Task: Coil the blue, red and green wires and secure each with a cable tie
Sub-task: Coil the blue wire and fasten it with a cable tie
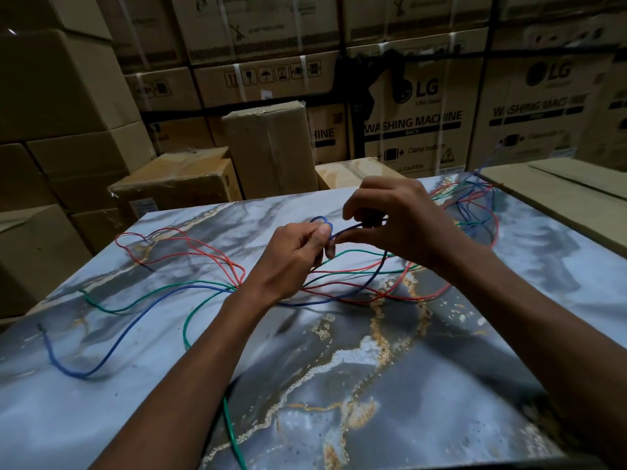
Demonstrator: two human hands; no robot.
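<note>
Three long wires lie loose and tangled across the marble-patterned table point(424, 385). The blue wire point(118, 337) runs from the near left up to my hands and on to the far right. My left hand point(295, 256) pinches a small blue loop between thumb and fingers above the table's middle. Just to its right, my right hand point(390, 222) pinches the same blue wire. The red wire point(190, 247) loops at the far left and passes under my hands. The green wire point(142, 295) curves across the left and middle. No cable tie can be made out.
A heap of the three wires point(475, 212) lies at the table's far right corner, beside a flat cardboard box point(559, 195). Stacked cardboard cartons point(264, 147) stand behind and left of the table. A green wire end point(234, 435) hangs off the near edge.
</note>
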